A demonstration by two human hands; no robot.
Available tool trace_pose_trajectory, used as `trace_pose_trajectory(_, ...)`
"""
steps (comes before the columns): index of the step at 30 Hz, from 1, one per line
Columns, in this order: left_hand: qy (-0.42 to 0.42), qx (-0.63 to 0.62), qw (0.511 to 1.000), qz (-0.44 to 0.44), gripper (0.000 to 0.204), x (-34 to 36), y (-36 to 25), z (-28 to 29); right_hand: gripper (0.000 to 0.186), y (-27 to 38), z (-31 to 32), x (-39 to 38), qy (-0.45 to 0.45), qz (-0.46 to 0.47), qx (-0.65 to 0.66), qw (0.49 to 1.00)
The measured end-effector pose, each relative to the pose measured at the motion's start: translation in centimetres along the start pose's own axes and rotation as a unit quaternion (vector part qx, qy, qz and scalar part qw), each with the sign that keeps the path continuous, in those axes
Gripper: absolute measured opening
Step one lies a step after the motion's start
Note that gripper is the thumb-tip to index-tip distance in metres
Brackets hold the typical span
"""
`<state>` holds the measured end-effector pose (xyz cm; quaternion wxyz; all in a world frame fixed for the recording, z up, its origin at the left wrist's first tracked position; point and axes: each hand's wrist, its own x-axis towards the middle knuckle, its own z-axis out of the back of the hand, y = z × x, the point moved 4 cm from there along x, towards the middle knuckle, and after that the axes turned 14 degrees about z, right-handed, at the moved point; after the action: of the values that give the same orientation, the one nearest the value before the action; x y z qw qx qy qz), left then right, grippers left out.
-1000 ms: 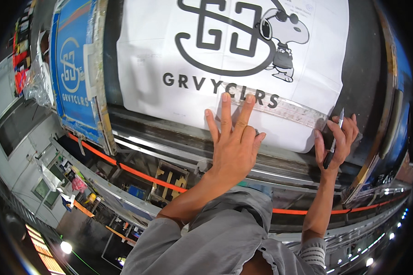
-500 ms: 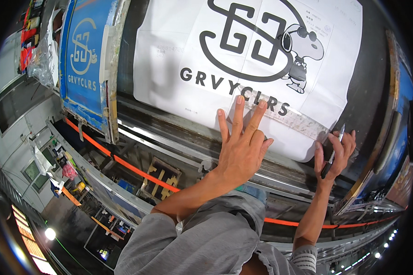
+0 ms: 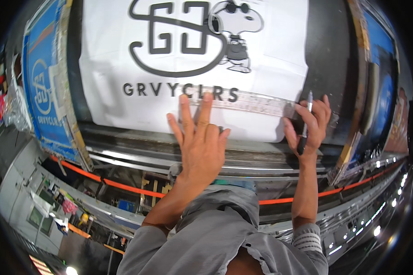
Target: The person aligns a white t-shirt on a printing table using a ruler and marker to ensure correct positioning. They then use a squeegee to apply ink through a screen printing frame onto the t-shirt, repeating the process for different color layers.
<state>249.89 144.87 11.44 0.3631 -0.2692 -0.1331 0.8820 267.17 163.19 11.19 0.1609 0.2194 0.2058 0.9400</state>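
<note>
A white paper sheet (image 3: 110,107) with a large black monogram, lettering and a cartoon dog lies on the dark work surface. Across its lower part runs a clear, scuffed ruler (image 3: 261,101), just along the bottom of the lettering. My left hand (image 3: 201,145) is open, its fingers spread and their tips pressed down at the ruler's left part. At the other end, my right hand (image 3: 313,126) is closed on a pen (image 3: 304,130) whose slim silver tip points away from me. The thumb and fingertips of that hand rest close to the ruler's right end.
A blue printing screen (image 3: 43,87) in a worn frame stands at the left; another framed blue screen (image 3: 383,91) is at the right. Metal rails (image 3: 137,158) and an orange strip (image 3: 280,200) run along the near edge. Crumpled clear plastic (image 3: 17,107) hangs at far left.
My view has turned, so the sheet now appears more level and farther left. Both hands keep their places at the ruler, with the pen still in the right.
</note>
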Motion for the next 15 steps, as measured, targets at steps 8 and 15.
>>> trace_pose_trajectory(8, 0.008, 0.023, 1.000, -0.002, 0.028, -0.04, -0.38, 0.02, 0.043, -0.27, 0.14, -0.40, -0.013, -0.011, 0.002, 1.000)
trace_pose_trajectory(15, 0.008, 0.038, 0.999, 0.000, 0.027, 0.07, -0.37, -0.01, 0.041, -0.47, 0.37, -0.36, -0.018, -0.014, 0.033, 0.999)
